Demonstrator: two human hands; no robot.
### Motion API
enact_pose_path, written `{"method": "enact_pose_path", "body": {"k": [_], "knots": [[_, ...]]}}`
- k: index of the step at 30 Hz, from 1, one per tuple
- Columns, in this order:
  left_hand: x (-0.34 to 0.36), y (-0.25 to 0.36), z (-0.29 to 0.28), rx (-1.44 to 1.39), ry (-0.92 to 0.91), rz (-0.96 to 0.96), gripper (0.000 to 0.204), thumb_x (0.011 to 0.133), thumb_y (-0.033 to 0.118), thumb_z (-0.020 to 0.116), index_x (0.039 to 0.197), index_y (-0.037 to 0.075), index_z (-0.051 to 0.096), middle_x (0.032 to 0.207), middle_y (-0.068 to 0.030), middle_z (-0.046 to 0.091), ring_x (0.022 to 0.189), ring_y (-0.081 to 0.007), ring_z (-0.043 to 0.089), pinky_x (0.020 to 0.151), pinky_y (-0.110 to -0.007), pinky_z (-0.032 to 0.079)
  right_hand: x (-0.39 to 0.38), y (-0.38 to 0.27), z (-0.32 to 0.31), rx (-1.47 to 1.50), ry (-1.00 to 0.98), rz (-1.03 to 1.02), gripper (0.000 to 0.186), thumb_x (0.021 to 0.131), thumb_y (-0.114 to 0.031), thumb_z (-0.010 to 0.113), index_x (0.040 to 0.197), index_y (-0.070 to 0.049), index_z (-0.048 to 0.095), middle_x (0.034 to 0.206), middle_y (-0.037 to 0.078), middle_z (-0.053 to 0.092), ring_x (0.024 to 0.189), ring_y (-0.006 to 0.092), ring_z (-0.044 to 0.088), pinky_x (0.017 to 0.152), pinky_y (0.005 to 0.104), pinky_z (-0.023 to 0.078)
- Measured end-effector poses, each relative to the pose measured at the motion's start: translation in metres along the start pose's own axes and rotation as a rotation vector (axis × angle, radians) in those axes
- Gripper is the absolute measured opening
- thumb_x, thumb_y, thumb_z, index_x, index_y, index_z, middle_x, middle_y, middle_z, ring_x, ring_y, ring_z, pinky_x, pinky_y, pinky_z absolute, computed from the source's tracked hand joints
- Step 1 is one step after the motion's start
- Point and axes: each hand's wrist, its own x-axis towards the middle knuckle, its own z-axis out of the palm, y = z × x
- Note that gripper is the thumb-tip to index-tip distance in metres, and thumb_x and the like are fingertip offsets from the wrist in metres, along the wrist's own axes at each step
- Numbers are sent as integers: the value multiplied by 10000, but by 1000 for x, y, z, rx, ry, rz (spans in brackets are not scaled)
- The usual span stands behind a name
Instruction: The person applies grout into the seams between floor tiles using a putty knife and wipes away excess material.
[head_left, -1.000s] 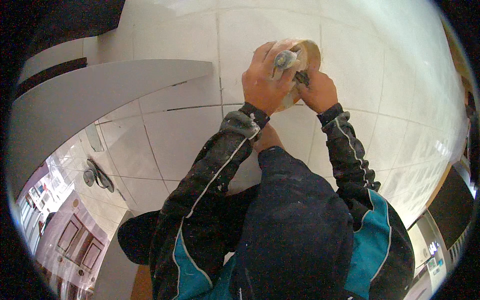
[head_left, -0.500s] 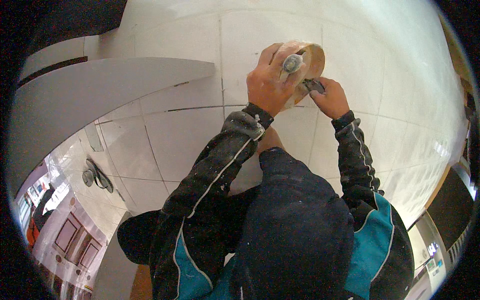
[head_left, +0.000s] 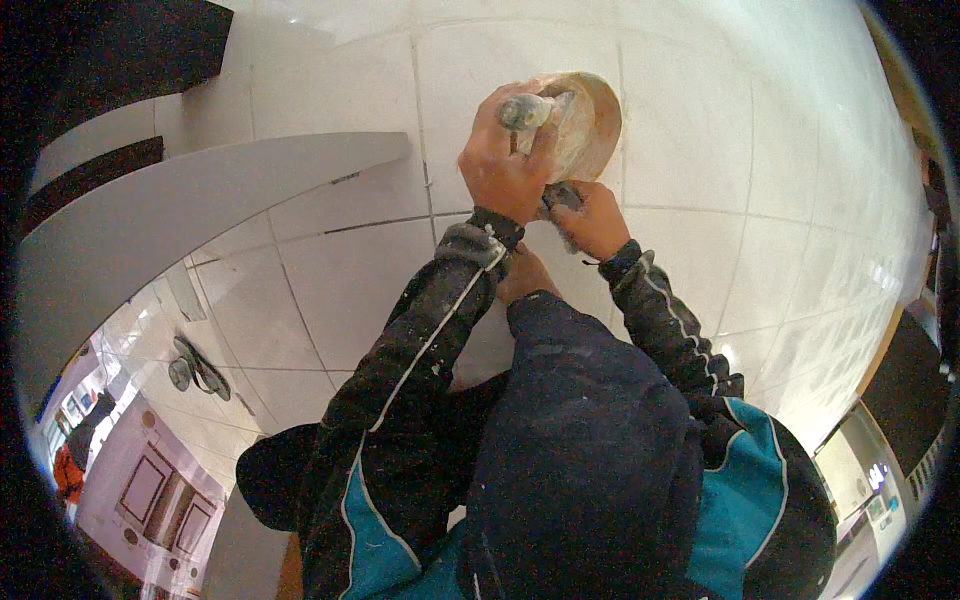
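A round tan tub, smeared with a whitish paste, is tilted in front of me above the tiled floor. My left hand is closed round its left side. Between those fingers sticks up a tool handle with a pale, rounded, dirty end; its lower part is hidden in the tub. Just below the tub's near edge, my right hand is closed on a small dark grey tool with pale residue. Its exact kind cannot be made out.
A grey curved panel reaches in from the left, with a dark object beyond it. Dark sandals lie on the tiles at left. My bare foot is close below my hands.
Both hands and the tub have shifted left in the picture. The tub now shows more of its inside. My right hand has come lower, to the tub's near edge, still holding the dark tool.
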Motion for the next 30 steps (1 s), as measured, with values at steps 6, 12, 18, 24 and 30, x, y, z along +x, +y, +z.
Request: {"method": "enact_pose_path", "body": {"k": [6, 12, 18, 24, 30], "knots": [[1, -18, -10, 70, -91, 269, 361, 811, 210, 730, 1147, 101, 656, 1157, -134, 642, 1000, -307, 660, 825, -377, 552, 8, 32, -6, 860, -115, 162, 323, 827, -255, 642, 1005, 7, 703, 787, 50, 693, 714, 162, 649, 676, 313, 540], [7, -5, -12, -77, -105, 94, 360, 813, 234, 734, 1145, 118, 659, 1167, -131, 640, 998, -313, 664, 825, -374, 559, 35, 19, -64, -73, 76, 63, 348, 832, -353, 619, 938, -31, 700, 807, 170, 702, 737, 333, 686, 675, 424, 554], [14, -2, -13, -74, -60, 77, 311, 809, 242, 746, 1081, 105, 685, 1121, -125, 672, 973, -306, 677, 815, -378, 556, 38, -17, -33, -352, -35, -15, 317, 765, -323, 712, 952, -67, 720, 891, 159, 708, 846, 358, 671, 745, 444, 539], [6, -15, -15, -63, -16, -11, 350, 790, 215, 771, 1091, 61, 681, 1073, -133, 689, 967, -282, 685, 815, -367, 549, 20, -48, -3, -231, -74, -72, 308, 731, -278, 724, 924, -38, 716, 841, 215, 685, 788, 409, 651, 729, 460, 531], [-5, -28, -13, -184, 144, -261, 362, 827, 181, 754, 1131, 8, 660, 1036, -152, 700, 910, -237, 687, 819, -356, 542, 15, -34, 9, 355, -87, -112, 255, 757, -156, 614, 919, 24, 694, 769, 143, 699, 690, 241, 661, 689, 384, 527]]}}
